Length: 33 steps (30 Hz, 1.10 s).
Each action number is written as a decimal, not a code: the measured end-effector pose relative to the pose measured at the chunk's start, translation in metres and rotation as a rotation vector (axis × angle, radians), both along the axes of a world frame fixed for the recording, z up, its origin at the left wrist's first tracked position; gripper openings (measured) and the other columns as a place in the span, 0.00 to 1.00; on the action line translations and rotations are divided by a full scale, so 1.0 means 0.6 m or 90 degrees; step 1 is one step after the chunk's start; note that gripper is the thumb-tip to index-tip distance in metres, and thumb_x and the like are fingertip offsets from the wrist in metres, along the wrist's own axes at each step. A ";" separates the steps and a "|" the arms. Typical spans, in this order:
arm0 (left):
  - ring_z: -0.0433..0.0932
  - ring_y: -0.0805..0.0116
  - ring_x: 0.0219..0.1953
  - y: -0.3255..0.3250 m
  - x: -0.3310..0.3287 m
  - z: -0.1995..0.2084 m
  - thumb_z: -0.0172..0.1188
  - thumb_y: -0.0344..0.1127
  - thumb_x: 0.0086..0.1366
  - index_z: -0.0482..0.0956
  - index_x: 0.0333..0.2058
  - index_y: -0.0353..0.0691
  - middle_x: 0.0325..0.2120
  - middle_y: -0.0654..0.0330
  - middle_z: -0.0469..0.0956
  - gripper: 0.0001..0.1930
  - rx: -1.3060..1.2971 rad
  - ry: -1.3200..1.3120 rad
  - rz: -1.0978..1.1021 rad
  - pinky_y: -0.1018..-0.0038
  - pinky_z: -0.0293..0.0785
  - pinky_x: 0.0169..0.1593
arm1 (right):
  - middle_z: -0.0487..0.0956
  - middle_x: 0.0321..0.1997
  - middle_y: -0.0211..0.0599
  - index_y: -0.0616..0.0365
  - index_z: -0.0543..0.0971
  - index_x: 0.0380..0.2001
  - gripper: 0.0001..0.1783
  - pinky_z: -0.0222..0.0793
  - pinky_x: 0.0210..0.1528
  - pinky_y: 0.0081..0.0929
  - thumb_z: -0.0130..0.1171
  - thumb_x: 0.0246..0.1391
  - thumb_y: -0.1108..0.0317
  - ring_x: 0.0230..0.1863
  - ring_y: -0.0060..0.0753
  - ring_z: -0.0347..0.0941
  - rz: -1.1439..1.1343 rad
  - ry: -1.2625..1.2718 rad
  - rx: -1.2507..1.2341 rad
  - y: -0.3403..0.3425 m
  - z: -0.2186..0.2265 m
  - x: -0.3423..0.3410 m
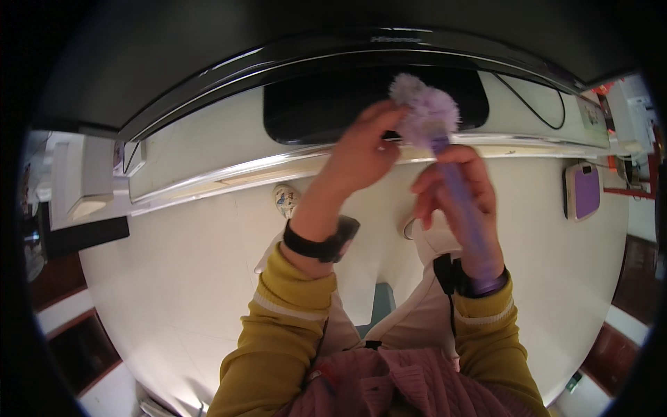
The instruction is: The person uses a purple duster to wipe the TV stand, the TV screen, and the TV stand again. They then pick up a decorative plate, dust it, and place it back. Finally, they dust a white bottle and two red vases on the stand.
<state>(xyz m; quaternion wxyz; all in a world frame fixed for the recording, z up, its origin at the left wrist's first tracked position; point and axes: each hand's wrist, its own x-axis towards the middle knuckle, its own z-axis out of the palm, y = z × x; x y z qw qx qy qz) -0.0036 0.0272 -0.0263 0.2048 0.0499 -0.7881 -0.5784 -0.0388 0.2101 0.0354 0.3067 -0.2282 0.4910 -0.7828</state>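
Duster: purple duster (pixel 460 198), up off the cabinet (pixel 201 142); fluffy head (pixel 431 117) seen over the front edge, right of the middle, against the right half of the black TV base (pixel 306 104); can't tell if touching either.
Right hand (pixel 460 191): curled around the handle (pixel 468 224), gripping just below the fluff; tail end back by the wrist.
Left hand (pixel 365 154): fingers half-curled at the left side of the fluff; too blurred, can't tell if pinching or only brushing.
Weight: probably light, easy one-handed.
Feel: likely soft, squashy fluff; stiff, smooth handle, maybe a bit slippery.
Fragility: likely low; could shed or bend at the neck if yanked.
Where to hold: best by the handle, close under the fluff; avoid crushing the fibres.
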 end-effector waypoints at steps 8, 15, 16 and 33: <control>0.79 0.68 0.46 0.016 -0.003 0.021 0.56 0.24 0.62 0.77 0.53 0.45 0.46 0.61 0.78 0.19 -0.002 -0.136 -0.140 0.74 0.76 0.46 | 0.77 0.31 0.30 0.65 0.79 0.36 0.11 0.58 0.29 0.11 0.56 0.64 0.66 0.27 0.14 0.65 -0.400 0.499 0.309 0.066 -0.002 -0.067; 0.80 0.69 0.44 -0.045 0.011 0.025 0.51 0.25 0.65 0.78 0.49 0.41 0.42 0.60 0.81 0.15 0.143 -0.121 0.122 0.76 0.75 0.48 | 0.75 0.24 0.31 0.65 0.78 0.30 0.22 0.45 0.18 0.14 0.48 0.68 0.57 0.16 0.11 0.55 -0.202 0.194 0.202 0.105 0.025 -0.082; 0.80 0.70 0.45 -0.051 0.016 0.026 0.51 0.26 0.66 0.78 0.49 0.40 0.42 0.60 0.81 0.15 0.156 -0.146 0.141 0.76 0.75 0.48 | 0.75 0.24 0.30 0.65 0.78 0.30 0.21 0.46 0.18 0.14 0.49 0.67 0.57 0.17 0.11 0.56 -0.190 0.171 0.259 0.101 0.022 -0.085; 0.80 0.67 0.48 -0.070 0.036 0.029 0.52 0.38 0.71 0.78 0.50 0.39 0.44 0.57 0.81 0.14 0.189 -0.195 0.154 0.74 0.74 0.49 | 0.73 0.15 0.31 0.60 0.79 0.30 0.12 0.58 0.20 0.21 0.56 0.63 0.63 0.16 0.19 0.65 -0.371 0.455 0.574 0.029 -0.013 -0.068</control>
